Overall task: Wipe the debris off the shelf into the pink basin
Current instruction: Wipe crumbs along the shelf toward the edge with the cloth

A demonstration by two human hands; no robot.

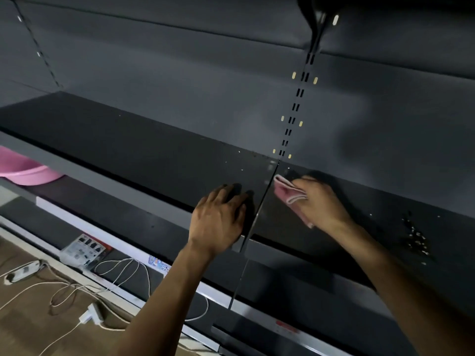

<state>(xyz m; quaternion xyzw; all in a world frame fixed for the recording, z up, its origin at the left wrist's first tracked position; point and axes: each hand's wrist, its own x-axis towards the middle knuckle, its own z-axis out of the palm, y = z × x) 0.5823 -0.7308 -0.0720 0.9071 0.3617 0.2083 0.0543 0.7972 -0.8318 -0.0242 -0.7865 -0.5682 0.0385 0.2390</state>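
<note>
A dark shelf (144, 150) runs across the view. My right hand (320, 201) presses a folded pink cloth (289, 192) flat on the shelf, just right of the seam between two shelf panels. My left hand (221, 219) rests palm down on the shelf's front edge, left of the seam, fingers spread and holding nothing. Small pale crumbs (240, 160) lie near the back by the seam. A heap of dark and pale debris (417, 238) sits to the right of my right arm. The pink basin (28, 170) stands far left on the shelf below, partly hidden by the upper shelf.
A slotted upright (295, 109) rises at the back wall above the seam. Lower shelves (282, 281) step out beneath. On the floor at the left lie white cables (77, 289), a power strip (23, 272) and a printed packet (84, 249).
</note>
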